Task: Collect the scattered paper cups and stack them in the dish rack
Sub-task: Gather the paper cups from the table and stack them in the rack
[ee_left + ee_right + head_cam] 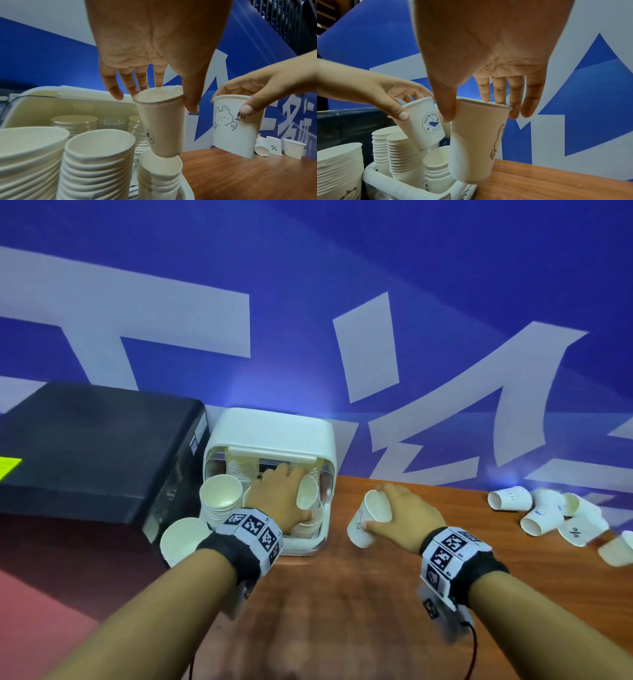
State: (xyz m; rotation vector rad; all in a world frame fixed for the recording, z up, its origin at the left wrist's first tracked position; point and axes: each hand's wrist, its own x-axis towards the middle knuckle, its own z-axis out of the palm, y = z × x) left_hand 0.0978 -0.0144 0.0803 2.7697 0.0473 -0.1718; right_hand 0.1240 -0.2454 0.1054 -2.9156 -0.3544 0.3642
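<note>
My left hand (287, 491) reaches over the white dish rack (308, 546) and pinches a whale-print paper cup (424, 121) by its rim. That cup (159, 121) hangs tilted, its base at the mouth of a short cup stack (159, 170) in the rack's front right corner. To the right of the rack, my right hand (387, 508) grips a bunny-print cup (236, 124) by the rim with thumb and fingers. This cup (476, 142) hangs just above the wooden table (342, 594). Several taller cup stacks (404, 152) stand in the rack.
Several loose cups (548, 511) lie scattered at the table's right end. A black box (85, 453) stands left of the rack. Two tall cup stacks (219, 498) rise at the rack's left side. A blue and white wall runs directly behind.
</note>
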